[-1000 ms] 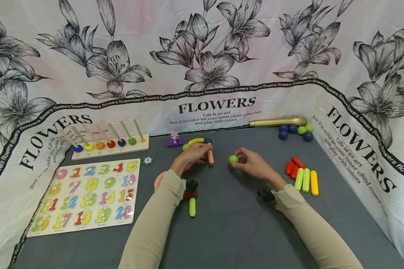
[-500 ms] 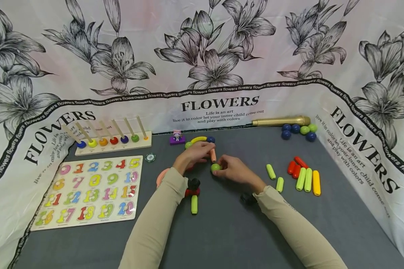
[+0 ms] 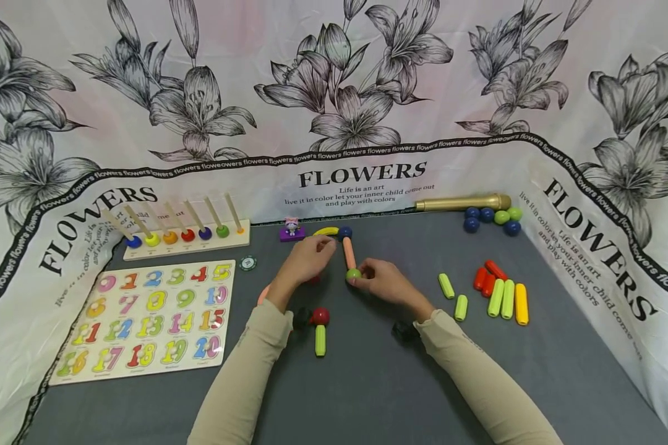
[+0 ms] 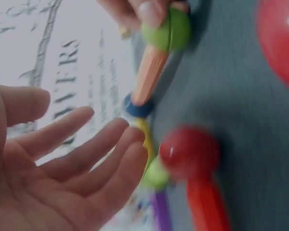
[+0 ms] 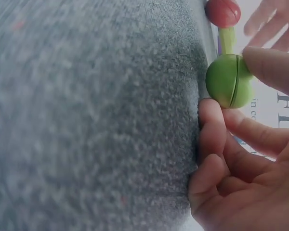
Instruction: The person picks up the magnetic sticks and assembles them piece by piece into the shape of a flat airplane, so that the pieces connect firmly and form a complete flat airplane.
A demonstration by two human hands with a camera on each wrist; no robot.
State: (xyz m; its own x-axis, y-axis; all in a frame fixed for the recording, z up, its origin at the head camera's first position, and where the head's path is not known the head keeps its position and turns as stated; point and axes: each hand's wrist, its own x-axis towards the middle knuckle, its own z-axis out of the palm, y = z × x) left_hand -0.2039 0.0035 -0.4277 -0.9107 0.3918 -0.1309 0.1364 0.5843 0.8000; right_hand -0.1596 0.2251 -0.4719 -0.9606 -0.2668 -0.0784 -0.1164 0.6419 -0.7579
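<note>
My right hand [image 3: 388, 283] pinches a green ball [image 3: 353, 275] between thumb and fingers. The ball sits at the near end of a peach rod [image 3: 349, 253]. At that rod's far end is a blue ball [image 3: 345, 233], joined to a curved yellow rod [image 3: 326, 231]. In the left wrist view, the yellow piece leads to another green ball [image 4: 157, 174], with a red ball [image 4: 190, 151] beside it and a red rod [image 4: 207, 204] below that. My left hand [image 3: 306, 266], fingers extended and holding nothing, hovers left of the peach rod.
A number puzzle board [image 3: 169, 303] and a peg stand with rings [image 3: 186, 241] lie left. At the back are a small figurine [image 3: 292, 228] and a golden microphone [image 3: 462, 203]. Loose green rods [image 3: 446, 285], a yellow rod [image 3: 521, 304] and blue balls [image 3: 471, 224] are on the right.
My right hand has brought the green ball leftward to the peach rod's near end. My left hand has let go of the peach rod and drawn back left.
</note>
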